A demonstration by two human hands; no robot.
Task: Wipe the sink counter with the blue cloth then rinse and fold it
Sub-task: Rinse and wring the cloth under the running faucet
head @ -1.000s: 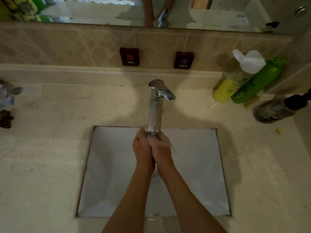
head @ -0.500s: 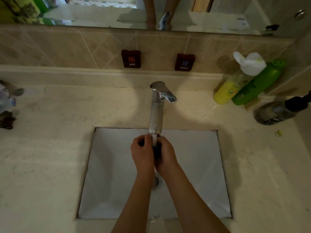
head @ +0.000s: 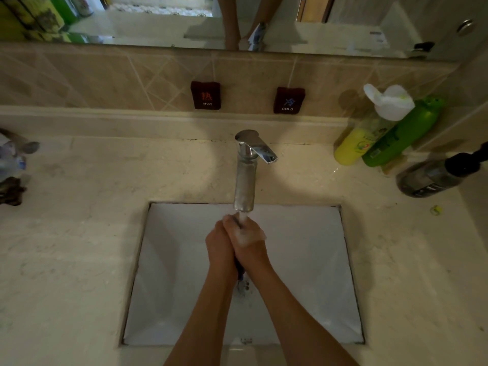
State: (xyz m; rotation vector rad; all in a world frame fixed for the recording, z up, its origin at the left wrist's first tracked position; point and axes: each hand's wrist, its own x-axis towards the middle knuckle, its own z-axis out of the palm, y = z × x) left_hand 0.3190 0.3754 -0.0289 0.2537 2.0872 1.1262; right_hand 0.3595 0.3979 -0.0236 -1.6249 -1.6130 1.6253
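At far left on the beige counter [head: 79, 233], some blurred items are sitting at the frame edge, too cut off to ID. Moving right, the white sink basin [head: 163, 273] is lying sunk into the counter w/ the chrome faucet [head: 245, 180] reaching out over its back edge and a thin stream running from the spout. Under that stream the left hand [head: 220, 244] and right hand [head: 249, 240] are pressing together, both closed tight on the blue cloth [head: 239, 269]; only a dark sliver of it is showing betw. the wrists, above the drain. Water is running over the right knuckles. On the tile behind, HOT tag [head: 206, 95] and COLD tag [head: 289, 100] are hanging side by side. Right of the faucet, a yellow bottle [head: 351, 149] and green bottle [head: 401, 133] are leaning against the wall, touching each other, w/ a dark pump bottle [head: 433, 178] lying further right near the frame edge.
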